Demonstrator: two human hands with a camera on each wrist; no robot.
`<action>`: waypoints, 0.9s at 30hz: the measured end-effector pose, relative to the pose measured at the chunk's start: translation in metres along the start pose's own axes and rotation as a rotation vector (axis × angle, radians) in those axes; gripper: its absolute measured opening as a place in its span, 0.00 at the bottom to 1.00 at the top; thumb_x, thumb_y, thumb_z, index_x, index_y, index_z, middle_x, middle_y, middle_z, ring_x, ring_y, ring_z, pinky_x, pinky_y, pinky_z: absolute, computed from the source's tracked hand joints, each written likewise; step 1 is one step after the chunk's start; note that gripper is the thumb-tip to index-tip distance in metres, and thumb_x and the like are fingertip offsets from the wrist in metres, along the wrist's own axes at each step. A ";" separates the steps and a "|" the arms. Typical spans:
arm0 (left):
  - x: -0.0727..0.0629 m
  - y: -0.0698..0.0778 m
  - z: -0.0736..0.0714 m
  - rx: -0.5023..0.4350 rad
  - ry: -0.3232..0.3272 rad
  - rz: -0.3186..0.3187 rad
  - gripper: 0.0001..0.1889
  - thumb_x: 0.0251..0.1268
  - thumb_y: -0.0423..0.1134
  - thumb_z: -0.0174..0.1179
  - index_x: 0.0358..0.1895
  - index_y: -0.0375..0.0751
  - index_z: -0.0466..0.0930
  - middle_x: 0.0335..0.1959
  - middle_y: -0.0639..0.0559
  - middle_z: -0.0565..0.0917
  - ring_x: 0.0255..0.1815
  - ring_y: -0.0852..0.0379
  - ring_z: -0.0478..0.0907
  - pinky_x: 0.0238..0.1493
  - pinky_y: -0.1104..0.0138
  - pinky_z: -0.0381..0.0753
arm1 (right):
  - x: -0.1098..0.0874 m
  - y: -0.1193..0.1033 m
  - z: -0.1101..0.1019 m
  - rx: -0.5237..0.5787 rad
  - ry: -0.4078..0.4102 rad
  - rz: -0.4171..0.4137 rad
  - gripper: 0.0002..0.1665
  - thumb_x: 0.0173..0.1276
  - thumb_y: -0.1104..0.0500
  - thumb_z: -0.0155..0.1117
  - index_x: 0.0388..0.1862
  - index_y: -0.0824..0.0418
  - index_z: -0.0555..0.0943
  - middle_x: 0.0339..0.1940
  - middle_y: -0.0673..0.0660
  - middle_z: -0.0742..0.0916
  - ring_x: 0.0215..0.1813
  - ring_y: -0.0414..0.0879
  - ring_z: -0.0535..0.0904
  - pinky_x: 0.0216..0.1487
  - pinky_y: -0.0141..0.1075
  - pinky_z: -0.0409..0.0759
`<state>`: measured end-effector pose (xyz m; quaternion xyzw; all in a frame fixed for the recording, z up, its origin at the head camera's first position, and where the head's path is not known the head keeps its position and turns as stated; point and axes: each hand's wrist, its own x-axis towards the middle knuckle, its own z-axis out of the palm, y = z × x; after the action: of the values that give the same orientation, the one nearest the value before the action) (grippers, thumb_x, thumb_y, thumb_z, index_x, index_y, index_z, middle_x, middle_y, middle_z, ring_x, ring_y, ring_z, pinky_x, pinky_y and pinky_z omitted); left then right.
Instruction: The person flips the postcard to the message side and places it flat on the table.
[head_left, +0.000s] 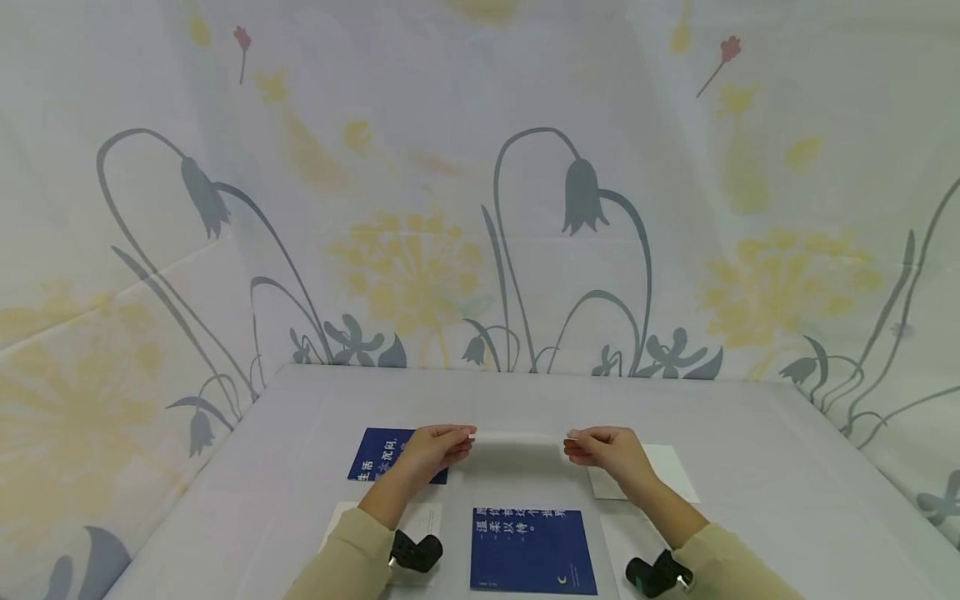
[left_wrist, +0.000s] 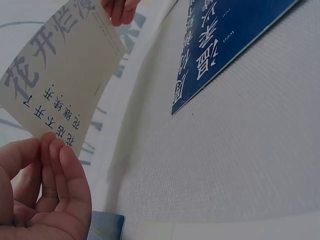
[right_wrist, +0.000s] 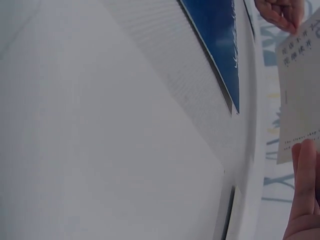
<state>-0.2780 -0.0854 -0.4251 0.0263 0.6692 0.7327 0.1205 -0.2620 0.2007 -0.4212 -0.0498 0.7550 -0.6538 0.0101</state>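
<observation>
A pale card printed with grey and blue Chinese characters (left_wrist: 75,60) is held up above the table between both hands. My left hand (head_left: 438,450) pinches one side of it between thumb and fingertips, as the left wrist view shows closely. At the opposite side, my right hand (head_left: 617,457) grips the card with its fingertips. From the head view the card (head_left: 519,440) appears as a thin pale strip. A dark blue card with white writing (head_left: 532,558) lies flat below and nearer, between the forearms.
Another blue card (head_left: 370,458) lies behind my left hand, partly covered. One white card (head_left: 671,471) rests beyond my right wrist. Further white cards lie under the left forearm (head_left: 429,518) and right forearm (head_left: 622,546). A flower-patterned curtain (head_left: 450,183) rises behind the white table.
</observation>
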 end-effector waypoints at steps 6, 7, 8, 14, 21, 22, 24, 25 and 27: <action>0.000 0.001 0.001 -0.003 0.015 -0.014 0.18 0.67 0.33 0.55 0.54 0.23 0.73 0.41 0.40 0.82 0.37 0.58 0.80 0.44 0.67 0.80 | 0.000 0.002 0.001 -0.009 0.022 -0.003 0.18 0.65 0.64 0.61 0.46 0.80 0.77 0.39 0.66 0.85 0.38 0.49 0.84 0.41 0.37 0.82; 0.000 0.001 0.001 -0.002 0.017 -0.014 0.18 0.67 0.33 0.55 0.54 0.23 0.73 0.40 0.43 0.82 0.36 0.59 0.79 0.43 0.67 0.80 | 0.000 0.002 0.001 -0.010 0.024 -0.002 0.18 0.64 0.64 0.62 0.46 0.79 0.77 0.40 0.66 0.85 0.38 0.49 0.84 0.41 0.37 0.81; 0.000 0.000 0.001 -0.002 0.019 -0.014 0.17 0.67 0.33 0.55 0.54 0.23 0.74 0.38 0.45 0.82 0.35 0.59 0.79 0.42 0.68 0.80 | 0.001 0.002 0.002 -0.012 0.028 0.000 0.18 0.64 0.64 0.63 0.46 0.79 0.78 0.40 0.65 0.85 0.38 0.49 0.84 0.41 0.36 0.82; 0.002 -0.002 0.001 -0.004 0.032 -0.017 0.16 0.66 0.31 0.55 0.52 0.24 0.75 0.35 0.47 0.82 0.32 0.60 0.78 0.37 0.69 0.81 | 0.001 0.001 0.004 -0.036 0.046 0.013 0.17 0.61 0.64 0.65 0.45 0.77 0.79 0.39 0.64 0.85 0.37 0.47 0.83 0.39 0.35 0.82; 0.002 -0.006 0.001 0.057 0.058 0.003 0.18 0.65 0.31 0.56 0.55 0.26 0.73 0.38 0.43 0.80 0.33 0.57 0.78 0.38 0.67 0.81 | 0.000 0.001 0.004 -0.061 0.041 0.012 0.20 0.60 0.65 0.66 0.48 0.76 0.78 0.39 0.62 0.85 0.36 0.45 0.83 0.38 0.34 0.82; 0.002 -0.006 0.001 0.072 0.062 0.007 0.19 0.64 0.31 0.56 0.56 0.26 0.72 0.38 0.43 0.80 0.33 0.57 0.78 0.38 0.67 0.81 | 0.000 0.000 0.003 -0.062 0.036 0.011 0.20 0.60 0.65 0.66 0.49 0.76 0.78 0.38 0.62 0.85 0.36 0.45 0.83 0.38 0.34 0.82; 0.002 -0.007 0.001 0.103 0.071 0.018 0.20 0.64 0.31 0.56 0.58 0.26 0.71 0.37 0.43 0.81 0.32 0.57 0.79 0.37 0.66 0.82 | 0.000 0.000 0.003 -0.060 0.027 0.013 0.22 0.60 0.65 0.65 0.51 0.76 0.77 0.37 0.61 0.85 0.35 0.45 0.83 0.37 0.34 0.82; 0.002 -0.007 0.001 0.119 0.075 0.023 0.20 0.63 0.31 0.56 0.58 0.26 0.70 0.36 0.44 0.81 0.32 0.57 0.79 0.37 0.65 0.82 | 0.000 0.000 0.003 -0.060 0.021 0.014 0.22 0.60 0.66 0.65 0.51 0.77 0.76 0.37 0.61 0.85 0.35 0.46 0.83 0.37 0.34 0.82; 0.002 -0.007 0.002 0.149 0.086 0.030 0.20 0.62 0.30 0.57 0.57 0.26 0.71 0.35 0.45 0.82 0.30 0.57 0.79 0.35 0.65 0.82 | -0.001 0.000 0.004 -0.064 0.010 0.016 0.23 0.61 0.66 0.65 0.52 0.77 0.75 0.36 0.60 0.84 0.34 0.46 0.83 0.36 0.33 0.82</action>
<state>-0.2784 -0.0825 -0.4325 0.0137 0.7260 0.6831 0.0783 -0.2612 0.1970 -0.4214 -0.0406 0.7759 -0.6294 0.0100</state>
